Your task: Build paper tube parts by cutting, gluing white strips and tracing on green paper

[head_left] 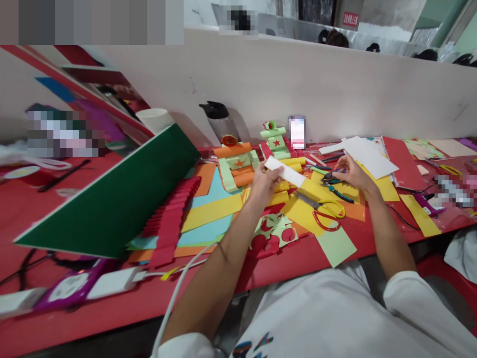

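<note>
My left hand (pixel 264 178) is closed on a white paper strip (pixel 292 175), which sticks out to the right over rolled yellow paper (pixel 279 198). My right hand (pixel 352 173) has its fingers bent together at a small dark blue thing, too small to make out. Just below those fingers lie pliers (pixel 341 194) with teal and black handles. Between my hands and nearer to me, scissors (pixel 328 215) with yellow and red handles rest on yellow paper (pixel 303 211). Cut-out scraps of pale green paper (pixel 274 228) lie below my left hand.
A green board (pixel 112 199) leans at the left beside red fringed paper (pixel 166 219). Behind stand a dark-lidded bottle (pixel 219 122), a paper figure with a star (pixel 276 141) and a phone (pixel 297 132). A white cable (pixel 175 293) crosses the table's front edge.
</note>
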